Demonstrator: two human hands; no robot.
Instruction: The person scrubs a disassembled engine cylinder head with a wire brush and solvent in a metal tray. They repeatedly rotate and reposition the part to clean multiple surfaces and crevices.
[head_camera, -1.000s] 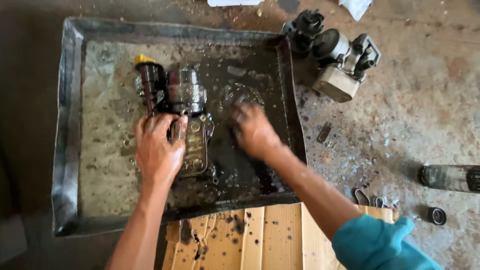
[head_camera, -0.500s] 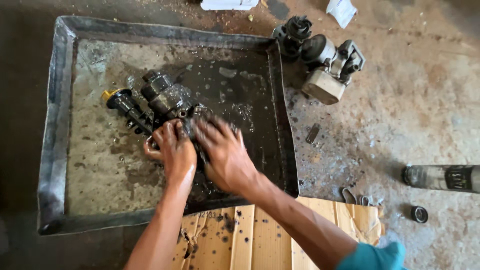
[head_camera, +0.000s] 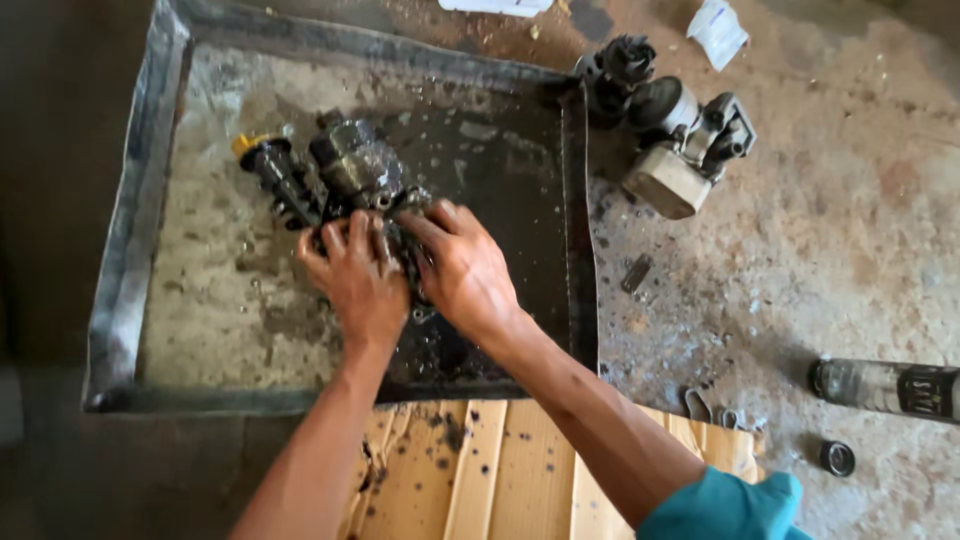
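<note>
Shallow metal tray (head_camera: 130, 300) on the floor, dented rim, thin film of dirty liquid and grit across the bottom, darker and oilier toward the right half. One thing inside: greasy black pump assembly (head_camera: 345, 175), lying toward the upper middle of the tray, yellow-capped stub (head_camera: 250, 145) sticking out at its upper left.

Left hand (head_camera: 355, 275) flat over the lower part of the assembly, fingers spread and curled onto it. Right hand (head_camera: 465, 275) just beside it, touching, fingers bent down on the same part. Both pressed on the metal; full clasp or plain pressing, cannot tell. Lower body of the assembly hidden under both palms, shape not readable.

Outside the tray, just past the top right corner: second pump unit (head_camera: 680, 140), grey and black, with a pale cylindrical canister at its lower end. Well apart, at the right edge: dark bottle (head_camera: 885, 385) lying on its side, cut off by the frame. Small black cap (head_camera: 838, 458) near it on the floor. Flattened cardboard (head_camera: 500, 470) under the forearms, spotted with dark drops, overlapping the tray's near rim. Teal sleeve (head_camera: 730, 505) at the bottom edge, cropped. White scraps (head_camera: 720, 30) at the top edge, partly cut off, kind unclear. Small metal bits by the cardboard's right end, too small to identify.
</note>
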